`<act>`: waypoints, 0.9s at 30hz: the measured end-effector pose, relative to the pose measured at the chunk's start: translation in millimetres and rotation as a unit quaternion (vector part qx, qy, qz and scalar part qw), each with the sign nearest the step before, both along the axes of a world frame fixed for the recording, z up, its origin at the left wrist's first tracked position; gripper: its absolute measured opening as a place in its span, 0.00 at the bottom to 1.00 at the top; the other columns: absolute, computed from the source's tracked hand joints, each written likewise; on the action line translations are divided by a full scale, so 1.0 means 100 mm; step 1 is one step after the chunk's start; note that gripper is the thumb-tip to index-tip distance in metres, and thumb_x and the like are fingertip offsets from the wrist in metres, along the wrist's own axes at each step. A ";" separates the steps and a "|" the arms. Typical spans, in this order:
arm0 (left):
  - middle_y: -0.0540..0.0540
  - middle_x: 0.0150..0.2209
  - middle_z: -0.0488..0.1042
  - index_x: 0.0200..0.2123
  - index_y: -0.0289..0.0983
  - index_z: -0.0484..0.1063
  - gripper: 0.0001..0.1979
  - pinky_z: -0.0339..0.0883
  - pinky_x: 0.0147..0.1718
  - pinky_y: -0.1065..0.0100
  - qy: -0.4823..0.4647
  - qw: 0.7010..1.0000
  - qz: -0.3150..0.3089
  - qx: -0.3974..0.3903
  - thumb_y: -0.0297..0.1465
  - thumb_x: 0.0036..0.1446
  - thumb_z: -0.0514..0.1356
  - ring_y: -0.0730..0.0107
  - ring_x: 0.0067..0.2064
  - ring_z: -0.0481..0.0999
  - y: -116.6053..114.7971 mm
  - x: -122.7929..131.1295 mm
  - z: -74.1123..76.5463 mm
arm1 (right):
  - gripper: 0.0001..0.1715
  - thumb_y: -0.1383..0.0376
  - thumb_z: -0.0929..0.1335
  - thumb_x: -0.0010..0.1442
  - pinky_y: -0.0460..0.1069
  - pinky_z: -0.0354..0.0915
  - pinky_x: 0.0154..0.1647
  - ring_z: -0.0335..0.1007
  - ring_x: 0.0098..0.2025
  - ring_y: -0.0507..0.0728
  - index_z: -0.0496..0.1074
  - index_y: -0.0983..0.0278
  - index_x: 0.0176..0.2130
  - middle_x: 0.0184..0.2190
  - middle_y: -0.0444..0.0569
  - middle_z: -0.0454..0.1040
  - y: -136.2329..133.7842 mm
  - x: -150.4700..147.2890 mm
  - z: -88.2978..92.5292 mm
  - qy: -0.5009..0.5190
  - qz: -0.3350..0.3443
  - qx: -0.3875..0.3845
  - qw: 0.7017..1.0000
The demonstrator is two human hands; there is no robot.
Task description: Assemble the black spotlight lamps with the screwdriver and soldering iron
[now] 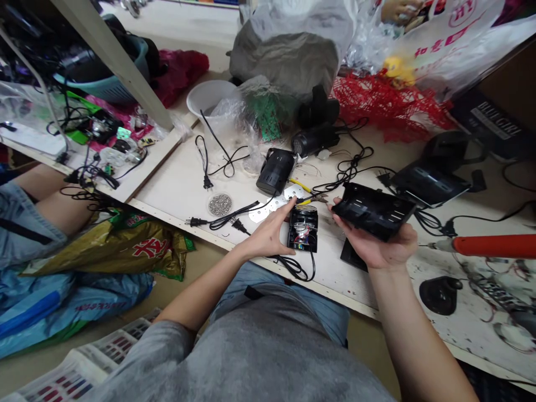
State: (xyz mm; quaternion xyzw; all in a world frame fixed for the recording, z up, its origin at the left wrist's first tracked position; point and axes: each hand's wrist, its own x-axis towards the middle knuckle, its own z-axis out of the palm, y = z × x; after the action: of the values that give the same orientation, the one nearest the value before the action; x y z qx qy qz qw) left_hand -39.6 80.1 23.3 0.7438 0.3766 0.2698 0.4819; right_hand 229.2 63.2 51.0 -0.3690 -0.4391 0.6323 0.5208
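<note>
My right hand [377, 245] is shut on a black plastic housing shell [372, 211], holding it above the white workbench [180, 178]. My left hand [266, 231] is spread, with its thumb side at the edge of an open black device base [302, 230] with coloured wires inside. Its fingertips reach toward a perforated silver metal plate [268, 205]. Yellow-handled pliers [312, 197] lie just beyond, between my hands. A black power cord [295, 267] trails from the device base past the bench edge.
A dish of small metal parts [220, 204], plugged cords, and black housings [276, 170] lie on the bench. An orange-handled soldering iron [494, 246] lies at right. Behind stand black motors [314, 139], a green circuit board [266, 114], a white bowl [209, 97], and red netting [389, 106].
</note>
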 end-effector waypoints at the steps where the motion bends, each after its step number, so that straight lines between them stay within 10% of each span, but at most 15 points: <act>1: 0.35 0.74 0.47 0.75 0.43 0.35 0.67 0.53 0.69 0.44 -0.001 1.000 0.000 0.001 0.35 0.41 0.75 0.39 0.72 0.55 0.00 0.00 0.00 | 0.49 0.33 0.63 0.52 0.79 0.47 0.70 0.57 0.70 0.73 0.62 0.50 0.65 0.66 0.52 0.66 0.00 0.01 -0.01 -0.026 0.006 0.010 1.000; 6: 0.35 0.75 0.46 0.75 0.44 0.34 0.67 0.53 0.68 0.43 0.002 1.000 0.002 -0.007 0.35 0.41 0.75 0.39 0.72 0.54 0.00 0.00 0.01 | 0.54 0.35 0.70 0.51 0.75 0.59 0.67 0.61 0.68 0.74 0.55 0.49 0.68 0.67 0.54 0.62 -0.02 -0.02 -0.04 -0.186 0.009 0.084 0.979; 13: 0.36 0.75 0.44 0.75 0.46 0.31 0.68 0.59 0.65 0.45 -0.014 1.000 0.000 -0.021 0.34 0.41 0.74 0.40 0.71 0.57 -0.01 0.01 0.02 | 0.50 0.48 0.76 0.53 0.74 0.58 0.67 0.53 0.70 0.74 0.57 0.50 0.68 0.68 0.57 0.56 -0.05 -0.21 0.02 -0.498 0.036 0.272 0.823; 27: 0.34 0.74 0.48 0.75 0.45 0.33 0.67 0.61 0.64 0.45 -0.029 1.000 0.002 -0.010 0.40 0.43 0.75 0.40 0.69 0.61 -0.01 0.02 -0.01 | 0.52 0.54 0.76 0.54 0.75 0.56 0.68 0.52 0.71 0.74 0.53 0.48 0.69 0.68 0.56 0.53 -0.04 -0.33 0.05 -0.504 0.095 0.278 0.812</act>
State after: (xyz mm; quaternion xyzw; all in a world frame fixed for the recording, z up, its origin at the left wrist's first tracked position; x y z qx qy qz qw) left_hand -38.0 79.2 22.1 0.7300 0.3664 0.2881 0.4998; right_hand 195.9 59.3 55.8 -0.4315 -0.8301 0.2549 0.2443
